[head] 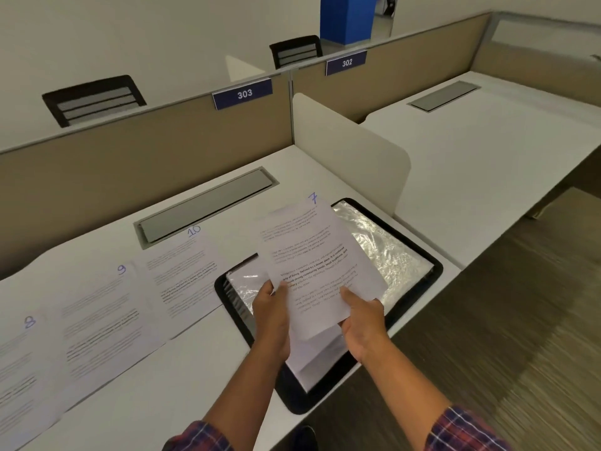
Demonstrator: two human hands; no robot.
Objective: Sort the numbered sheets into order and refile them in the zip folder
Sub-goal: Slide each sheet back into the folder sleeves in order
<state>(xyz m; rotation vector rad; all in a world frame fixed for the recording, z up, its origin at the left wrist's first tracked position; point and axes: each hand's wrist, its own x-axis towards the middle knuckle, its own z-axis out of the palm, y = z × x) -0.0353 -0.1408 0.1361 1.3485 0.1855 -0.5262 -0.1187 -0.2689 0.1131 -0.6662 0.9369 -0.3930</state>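
Note:
A stack of printed sheets with number 7 (pixel 312 255) on top is held above the open zip folder (pixel 416 252). My left hand (pixel 271 315) pinches the stack's lower left edge, thumb on the page. My right hand (pixel 361 320) grips its lower right corner, thumb on top. The folder lies open on the white desk (pixel 195 362), black-edged, with shiny clear sleeves inside. More sheets (pixel 320 356) hang below the top page. Sheets 10 (pixel 183 268), 9 (pixel 104 323) and 8 (pixel 22 369) lie overlapping in a row on the desk to the left.
A grey cable flap (pixel 208 203) is set into the desk behind the sheets. A tan partition (pixel 146 148) with label 303 runs along the back. A white divider (pixel 351 148) stands right of the folder, with another desk beyond. The floor drops off at right.

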